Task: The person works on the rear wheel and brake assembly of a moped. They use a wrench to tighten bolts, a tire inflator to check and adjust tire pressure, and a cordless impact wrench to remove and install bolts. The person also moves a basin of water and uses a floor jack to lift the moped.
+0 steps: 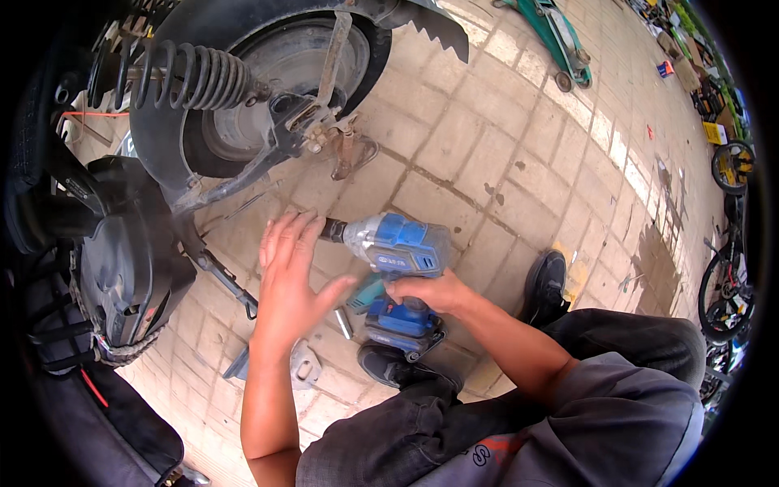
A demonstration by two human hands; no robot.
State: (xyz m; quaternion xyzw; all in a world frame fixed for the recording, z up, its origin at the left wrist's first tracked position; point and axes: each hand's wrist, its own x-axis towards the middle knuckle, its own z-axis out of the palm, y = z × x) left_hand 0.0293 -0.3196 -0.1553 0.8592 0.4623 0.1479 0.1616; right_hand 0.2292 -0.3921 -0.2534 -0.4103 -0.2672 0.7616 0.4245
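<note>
My right hand (428, 290) is wrapped round the grip of a blue cordless impact wrench (406, 246), held level with a dark socket (333, 230) at its nose pointing left. Its blue battery (399, 325) hangs below the grip. Just left of the socket is my left hand (290, 256), fingers stretched forward and thumb out to the side. Whether its fingertips touch the socket I cannot tell. Beyond both hands stands a scooter's rear wheel (276, 89) with a coil spring shock (195, 75) and a rusty bracket (345, 152) at the axle.
Under the wrench lie a teal tool (365, 294), a metal tube (343, 323) and a metal plate (305, 365). A black scooter body (126, 243) and side stand (227, 280) are at left. Farther off sit a green floor jack (556, 36) and parked bikes (722, 292).
</note>
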